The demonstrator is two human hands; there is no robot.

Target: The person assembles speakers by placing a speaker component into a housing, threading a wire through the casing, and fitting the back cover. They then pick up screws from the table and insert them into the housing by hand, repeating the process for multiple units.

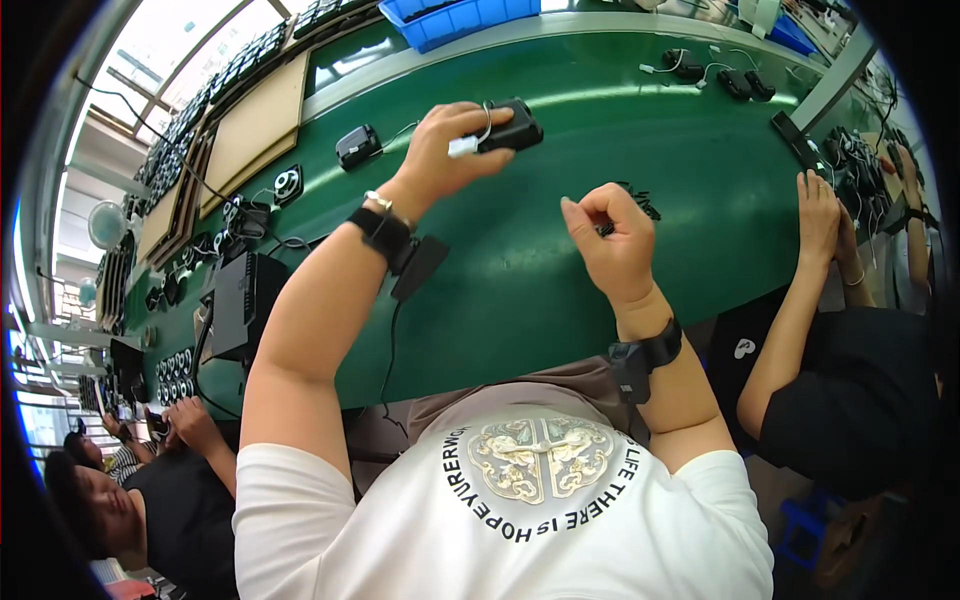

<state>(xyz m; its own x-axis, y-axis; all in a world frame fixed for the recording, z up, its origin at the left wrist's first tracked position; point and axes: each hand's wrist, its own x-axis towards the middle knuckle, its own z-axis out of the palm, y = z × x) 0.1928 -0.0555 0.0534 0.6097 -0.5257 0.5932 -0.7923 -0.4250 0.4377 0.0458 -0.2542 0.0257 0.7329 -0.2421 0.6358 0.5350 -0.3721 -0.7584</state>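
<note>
We hold a black plastic speaker-like housing [521, 128] in our left hand [438, 148], raised over the far part of the green desk [500, 270]. The fingers of this hand are clamped on the housing, the thumb along its near side and the others over its top, and a white connector [462, 147] on a short white cable hangs beside the palm. Our right hand [620, 248] is well apart from it, nearer our body; its fingers are curled in on a small dark piece [605, 229], too small for us to identify, while the thumb points up and to the left. Just beyond those knuckles, a loose cluster of small black parts [648, 203] lies on the desk.

To the left of the held housing we see another black housing [356, 147] with a white cable, lying on the desk, and farther left a round speaker driver [288, 184]. Brown boards [255, 125] are stacked at the left edge, and a blue plastic bin [465, 22] stands at the far side. Three more black units [734, 84] with white cables lie at the far right. Near that edge, a co-worker's hand [818, 215] rests close to a long black bar [796, 140].
</note>
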